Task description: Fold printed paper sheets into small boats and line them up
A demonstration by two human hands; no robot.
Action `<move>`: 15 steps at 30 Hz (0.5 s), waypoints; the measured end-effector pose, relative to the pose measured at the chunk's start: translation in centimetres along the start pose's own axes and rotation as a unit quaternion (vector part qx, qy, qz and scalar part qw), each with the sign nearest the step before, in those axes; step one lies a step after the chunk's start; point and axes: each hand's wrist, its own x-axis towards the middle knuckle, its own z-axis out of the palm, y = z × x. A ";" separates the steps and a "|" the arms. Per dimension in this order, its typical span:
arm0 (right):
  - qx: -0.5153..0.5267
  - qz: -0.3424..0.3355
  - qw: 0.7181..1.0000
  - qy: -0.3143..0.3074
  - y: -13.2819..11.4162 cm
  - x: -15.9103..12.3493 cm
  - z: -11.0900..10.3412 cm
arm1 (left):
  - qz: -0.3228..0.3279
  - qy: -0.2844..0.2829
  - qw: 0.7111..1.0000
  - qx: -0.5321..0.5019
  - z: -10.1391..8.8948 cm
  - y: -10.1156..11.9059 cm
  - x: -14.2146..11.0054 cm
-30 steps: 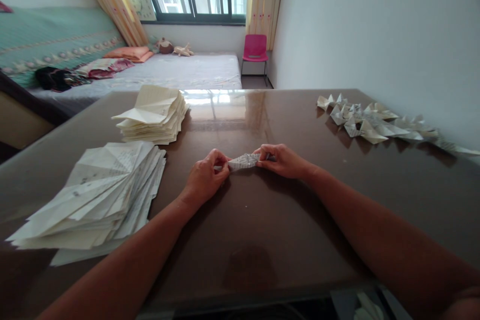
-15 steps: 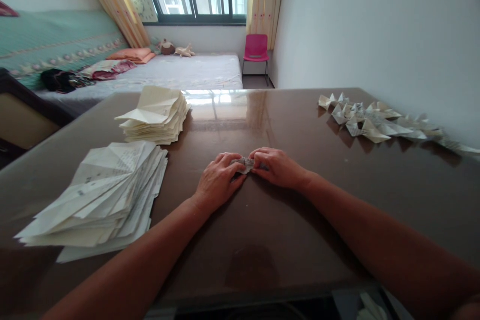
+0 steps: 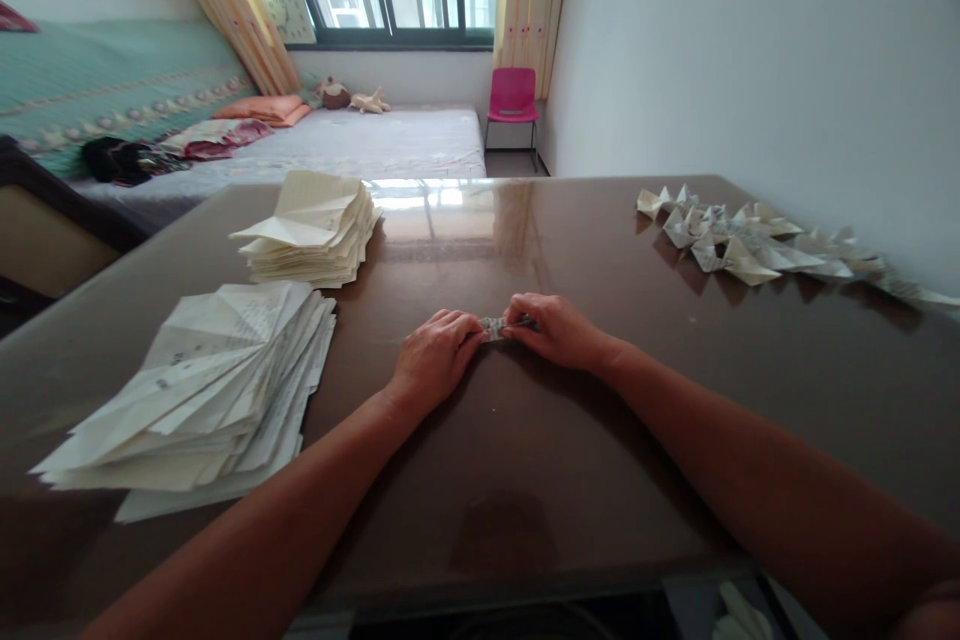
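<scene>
A small piece of folded printed paper (image 3: 493,328) is held between both hands over the middle of the table (image 3: 495,480). My left hand (image 3: 441,352) is closed on its left end, thumb and fingers pinched together. At the right end, my right hand (image 3: 553,332) pinches it with thumb and bent fingers. Only a short middle part of the paper shows; the fingers hide both ends. To the left lie a stack of creased printed sheets (image 3: 202,380) and, behind it, a stack of cream-coloured creased sheets (image 3: 315,230).
Several folded paper shapes (image 3: 742,240) stand in a cluster at the table's right side, by the white wall (image 3: 750,40). Beyond the table are a bed (image 3: 390,140) and a pink chair (image 3: 513,98). A dark-framed chair back (image 3: 52,230) is at the left edge.
My left hand has moved right, closer to my right hand, and its grip has shifted along the folded paper. Less of the paper shows now than a second ago. The view has shifted slightly.
</scene>
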 end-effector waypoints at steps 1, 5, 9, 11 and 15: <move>0.015 0.012 1.000 0.001 0.0 0.0 0.0 | -0.015 0.000 1.000 0.001 0.0 0.0 0.1; 0.032 0.051 0.998 0.004 0.1 0.2 -0.1 | -0.080 -0.006 0.997 0.012 -0.2 0.0 0.2; 0.022 0.061 0.998 0.001 0.3 0.3 -0.1 | -0.116 -0.013 0.993 0.020 -0.3 -0.1 0.2; 0.016 0.067 0.998 -0.005 0.5 0.3 0.0 | -0.121 -0.013 0.992 0.026 -0.3 -0.1 0.1; -0.006 0.091 0.996 -0.010 0.3 0.4 0.2 | -0.084 0.003 0.995 0.048 -0.1 0.0 0.1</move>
